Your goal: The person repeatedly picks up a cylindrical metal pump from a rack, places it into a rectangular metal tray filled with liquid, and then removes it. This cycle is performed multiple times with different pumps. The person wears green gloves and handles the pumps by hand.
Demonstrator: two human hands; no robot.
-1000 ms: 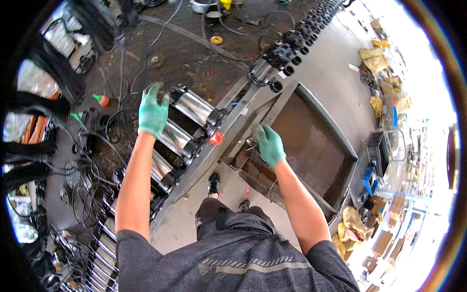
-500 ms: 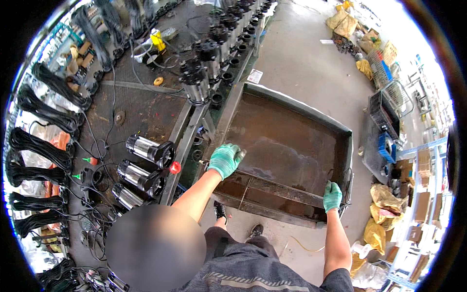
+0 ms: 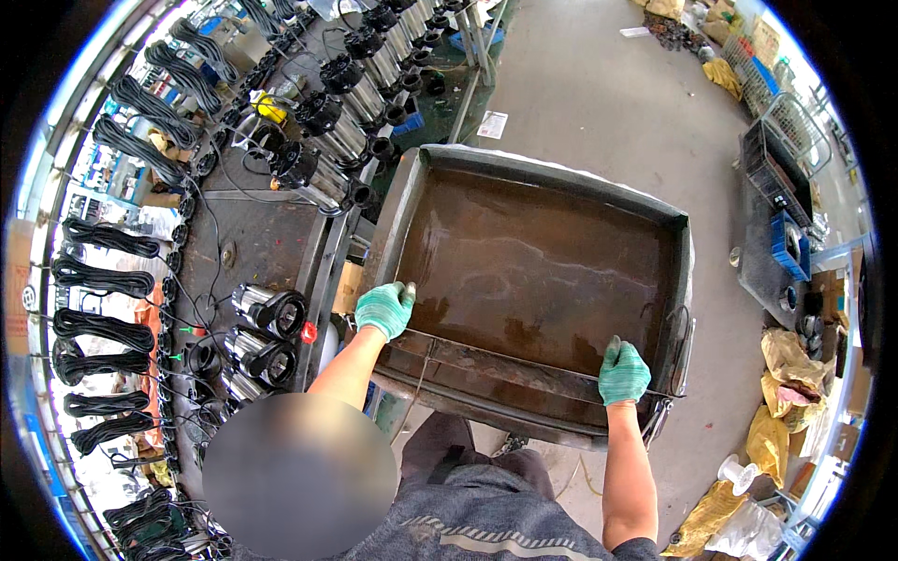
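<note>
Running down the far left of the frame, bundles of coiled black cable [image 3: 103, 241] hang in a curved row beside a dark workbench [image 3: 253, 243]. On that bench, in the lower left, three short metal cylinders [image 3: 262, 337] lie side by side with their round dark ends facing right, a small red cap [image 3: 308, 332] just beside them. Toward the upper left, a longer line of similar silver cylinders with black ends [image 3: 346, 122] runs diagonally up to the top edge, a yellow object [image 3: 269, 107] near it.

Just right of the bench, the left hand [image 3: 384, 309], in a green glove, is closed over the near left corner of a large rusty-brown metal tray [image 3: 524, 369], fingers curled over its rim. The tray fills the middle of the frame; its shallow floor is dark and wet-looking, with raised walls all round. At its near right corner the right hand [image 3: 622, 372], also green-gloved, grips the front rim with the fingers pointing up over the edge.

Further right, on the grey concrete floor [image 3: 599, 103], stand a dark wire crate [image 3: 781, 154] and a blue crate [image 3: 793, 245], and yellow-brown sacks [image 3: 781, 411] lie in the lower right.
</note>
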